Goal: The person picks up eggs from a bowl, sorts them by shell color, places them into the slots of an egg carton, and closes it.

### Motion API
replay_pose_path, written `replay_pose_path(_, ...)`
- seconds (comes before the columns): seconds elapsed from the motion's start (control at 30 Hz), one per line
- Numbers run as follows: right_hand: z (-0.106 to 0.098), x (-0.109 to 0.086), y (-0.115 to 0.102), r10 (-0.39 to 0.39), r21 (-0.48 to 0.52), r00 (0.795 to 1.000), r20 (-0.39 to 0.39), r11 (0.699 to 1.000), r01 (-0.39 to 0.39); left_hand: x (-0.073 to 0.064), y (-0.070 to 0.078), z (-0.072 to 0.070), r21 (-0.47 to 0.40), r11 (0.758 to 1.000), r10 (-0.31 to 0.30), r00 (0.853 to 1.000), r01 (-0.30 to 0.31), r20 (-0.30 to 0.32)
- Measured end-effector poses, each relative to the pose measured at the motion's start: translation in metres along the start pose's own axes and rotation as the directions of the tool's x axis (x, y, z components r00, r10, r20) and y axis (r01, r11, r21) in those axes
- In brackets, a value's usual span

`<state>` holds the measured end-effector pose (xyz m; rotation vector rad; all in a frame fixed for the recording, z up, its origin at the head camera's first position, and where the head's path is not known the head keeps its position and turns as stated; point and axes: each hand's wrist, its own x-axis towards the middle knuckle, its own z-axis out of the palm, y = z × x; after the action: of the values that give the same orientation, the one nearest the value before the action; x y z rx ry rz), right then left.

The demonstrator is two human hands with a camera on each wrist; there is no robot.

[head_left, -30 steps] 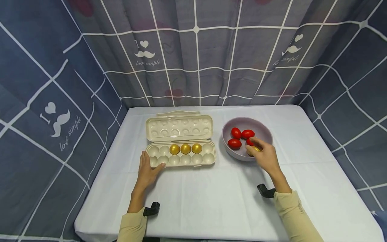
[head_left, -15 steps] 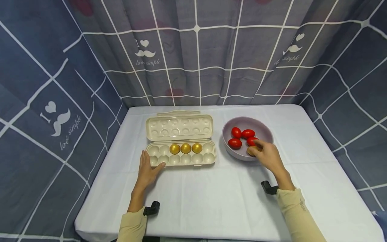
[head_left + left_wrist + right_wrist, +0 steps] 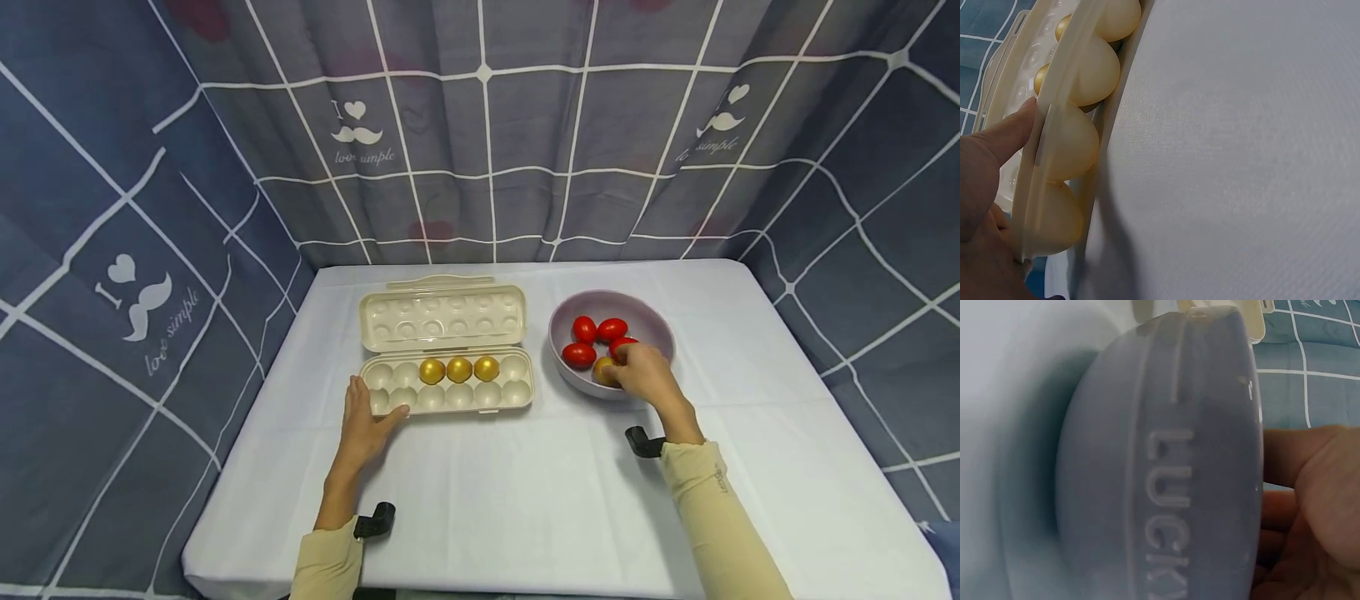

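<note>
A cream plastic egg carton (image 3: pixel 450 400) lies with its lid folded back on the table. Three golden eggs (image 3: pixel 459 369) sit side by side in its back row. My left hand (image 3: pixel 365 429) holds the carton's left front corner, thumb on the front rim and fingers along the left end; the thumb also shows on the rim in the left wrist view. To the right, my right hand (image 3: pixel 651 379) reaches over the near rim of a mauve bowl (image 3: pixel 652 325) and pinches a golden egg (image 3: pixel 603 371) inside it. In the right wrist view the bowl wall (image 3: pixel 1166 456) hides the fingertips.
Several red eggs (image 3: pixel 579 356) lie in the bowl beside the golden one. A white cloth (image 3: pixel 510 500) covers the table. Dark checked curtains (image 3: pixel 525 125) hang behind and at both sides. A black camera mount (image 3: pixel 375 520) juts from each wrist.
My right hand has shifted left inside the bowl, and the golden egg has moved left with it, away from the bowl's right side. The left hand and carton stay put.
</note>
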<state>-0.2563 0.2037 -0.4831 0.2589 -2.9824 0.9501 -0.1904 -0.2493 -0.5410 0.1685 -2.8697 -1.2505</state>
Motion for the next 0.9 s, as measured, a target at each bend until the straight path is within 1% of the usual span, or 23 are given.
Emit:
replay_pose_path(0.2,0.004,0.007,-0.003,0.004,-0.030,0.998,0.065,1.000,-0.002,-0.001,0.001,-0.002,0.003,1.000,-0.002,1.000,0.002,0.003)
replay_pose_path(0.4,0.007,0.014,-0.006,0.024,-0.064,0.995,0.101,0.998,-0.017,0.000,-0.001,-0.002,0.009,1.000,-0.008,1.000,0.008,0.003)
replay_pose_path(0.6,0.008,0.019,-0.008,-0.005,-0.056,0.986,0.166,0.998,0.014,0.001,-0.002,-0.001,0.002,1.000,-0.009,1.000,0.009,0.000)
replay_pose_path(0.73,0.010,0.020,-0.007,-0.005,-0.045,0.985,0.171,0.999,0.013,0.003,-0.003,0.000,-0.009,1.000,-0.002,1.000,0.002,-0.002)
replay_pose_path(0.9,0.012,0.019,-0.005,0.003,-0.047,0.990,0.139,0.999,0.003,0.002,-0.003,0.001,-0.018,1.000,0.004,1.000,-0.004,-0.014)
